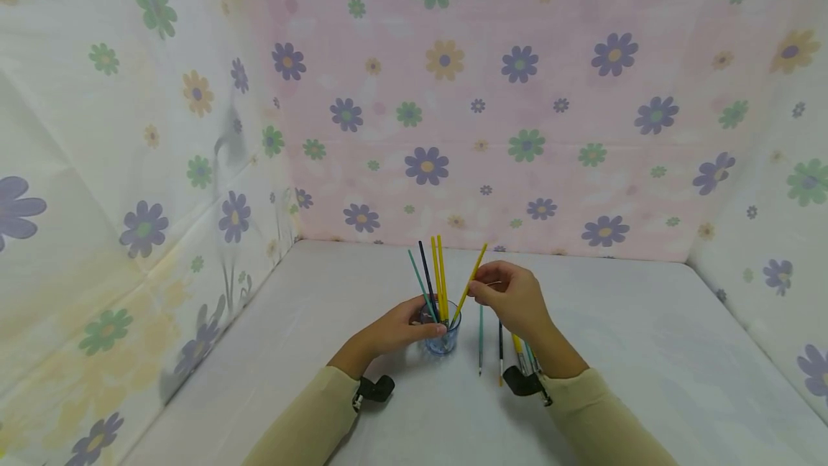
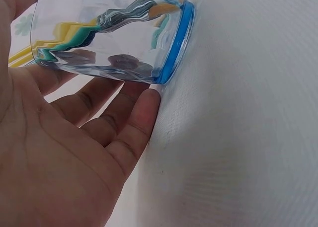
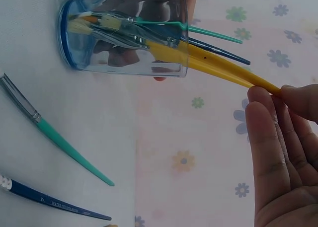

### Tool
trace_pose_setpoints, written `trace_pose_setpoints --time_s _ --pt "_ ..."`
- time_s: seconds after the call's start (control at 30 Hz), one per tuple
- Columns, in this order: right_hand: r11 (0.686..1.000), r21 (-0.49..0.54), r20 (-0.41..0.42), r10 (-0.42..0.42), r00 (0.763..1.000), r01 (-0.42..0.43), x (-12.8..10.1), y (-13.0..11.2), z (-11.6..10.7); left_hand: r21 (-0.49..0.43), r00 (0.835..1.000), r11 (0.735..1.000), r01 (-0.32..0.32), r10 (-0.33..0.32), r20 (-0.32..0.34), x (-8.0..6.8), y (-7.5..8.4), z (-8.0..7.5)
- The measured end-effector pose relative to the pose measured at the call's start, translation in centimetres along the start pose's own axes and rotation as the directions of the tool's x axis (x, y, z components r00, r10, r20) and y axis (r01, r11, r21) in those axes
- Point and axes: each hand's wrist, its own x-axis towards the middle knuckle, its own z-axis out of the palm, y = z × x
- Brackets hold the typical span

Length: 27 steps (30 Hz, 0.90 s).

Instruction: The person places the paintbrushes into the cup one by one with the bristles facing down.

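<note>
My left hand [image 1: 394, 328] holds a clear cup [image 1: 441, 344] with a blue base, fingers and thumb round its sides; in the left wrist view the fingers lie along the glass [image 2: 114, 63]. Standing in the cup are a teal paintbrush [image 1: 419, 273], a dark blue one [image 1: 424, 265] and two yellow ones [image 1: 437, 272], bristles down. Another yellow paintbrush [image 1: 477, 265] leans out to the right, its lower end inside the cup. My right hand [image 1: 517, 299] pinches that brush near the upper end of its handle, between thumb and fingertips [image 3: 261, 113].
Right of the cup, loose paintbrushes lie on the white table [image 1: 323, 293]: a teal one [image 1: 481, 347], a dark blue one [image 1: 501, 351], and yellow and teal ones partly hidden under the right forearm. Flower-patterned cloth walls [image 1: 479, 128] stand behind and on both sides.
</note>
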Motion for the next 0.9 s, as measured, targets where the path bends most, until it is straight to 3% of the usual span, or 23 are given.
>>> trace_pose_setpoints --time_s 0.33,0.9 --pt "0.999 -0.018 0.008 0.052 0.999 -0.052 0.0 0.2 0.9 -0.004 1.000 1.000 0.003 -0.003 0.000 0.0 -0.1 0.0" --pt "0.997 -0.032 0.018 0.065 0.998 -0.064 0.0 0.6 1.1 -0.008 1.000 1.000 -0.003 0.003 0.003 0.0 -0.2 0.0"
